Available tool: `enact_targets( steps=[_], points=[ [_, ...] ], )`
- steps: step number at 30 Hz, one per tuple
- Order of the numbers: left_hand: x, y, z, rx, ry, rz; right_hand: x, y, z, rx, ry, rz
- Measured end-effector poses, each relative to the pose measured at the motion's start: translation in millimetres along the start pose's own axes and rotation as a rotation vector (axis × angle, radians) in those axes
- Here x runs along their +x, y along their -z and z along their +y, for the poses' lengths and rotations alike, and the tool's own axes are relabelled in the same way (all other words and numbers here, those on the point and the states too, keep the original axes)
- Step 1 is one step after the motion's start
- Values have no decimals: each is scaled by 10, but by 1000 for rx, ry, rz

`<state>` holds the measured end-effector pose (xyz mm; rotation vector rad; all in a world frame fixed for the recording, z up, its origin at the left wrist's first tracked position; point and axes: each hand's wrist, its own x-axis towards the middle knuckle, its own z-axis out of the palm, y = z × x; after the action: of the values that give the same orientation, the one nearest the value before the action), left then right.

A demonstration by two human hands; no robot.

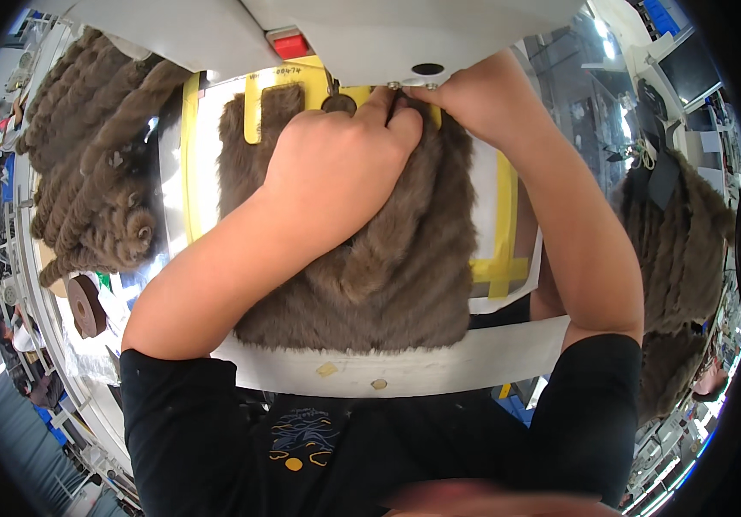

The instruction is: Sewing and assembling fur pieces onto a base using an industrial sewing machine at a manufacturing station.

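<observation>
Half-filling the top of the view w/ a white machine (439, 39), cutting off its upper body at the edge & hiding its underside. Showing a brown fur piece (413, 293) mid-view, just below the machine, but losing its upper end behind hands & machine, plus some of its L part under the L forearm (215, 267). Bunching up a brown fur heap (86, 172) at far L, and a darker fur stack (676, 276) at far R, bending both toward the rim. Edging the upper fur w/ a yellow notched plate (254, 112); not making out its full outline.

Curling the L hand (344, 151) over the fur, knuckles up, w/ index & thumb close together by sth. thin & dark; being unable to tell a pinch from a press. Holding the R hand (486, 99) at the fur's upper R, partly hiding fingertips by the machine's lower edge; being unable to tell that grip either. Standing a brown roll (86, 306) at far L. Showing a red part (288, 45) on the machine; half-hiding a small dark disc (338, 103) just beyond L knuckles.
</observation>
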<state>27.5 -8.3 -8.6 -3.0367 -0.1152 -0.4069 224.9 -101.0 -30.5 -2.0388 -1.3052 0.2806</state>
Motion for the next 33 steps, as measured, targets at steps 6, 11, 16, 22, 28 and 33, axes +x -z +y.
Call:
enact_targets(
  steps=[6, 11, 16, 22, 28, 33],
  points=[
    [-35, -34, -10, -8, 35, 5, -264, 429, -547, -62, -53, -192],
    [-29, -90, 24, -94, 59, 42, -498, 462, -562, 74, -54, -384],
    [-27, -56, 40, -125, 75, 41, -626, 294, -429, -70, 208, -237],
    [-26, -28, 36, -174, 84, 32, -619, 219, -411, -407, 392, -149],
    [-10, -54, 11, -190, 90, 56, -592, 138, -443, -462, 390, -79],
    [-24, -75, -20, -200, 41, 154, -580, 151, -455, -432, 359, -93]
  ],
)
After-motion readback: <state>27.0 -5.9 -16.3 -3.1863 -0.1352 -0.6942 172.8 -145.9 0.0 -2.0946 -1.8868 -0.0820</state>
